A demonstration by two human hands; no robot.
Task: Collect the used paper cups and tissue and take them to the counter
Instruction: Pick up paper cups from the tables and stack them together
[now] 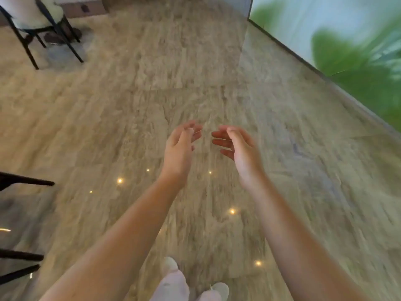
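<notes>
My left hand (180, 148) and my right hand (238, 148) are both stretched out in front of me over a beige marbled floor (130, 105). Their palms face each other a short gap apart, fingers loosely curled and spread, with nothing in either one. No paper cup, tissue or counter shows anywhere in this view. The picture is blurred by motion.
A black-legged chair (43, 33) with a seated person's legs stands at the far left. More dark furniture legs (23, 183) jut in at the left edge. A wall with green leaf imagery (358, 61) runs along the right. My own white-clad legs (173, 285) show at the bottom.
</notes>
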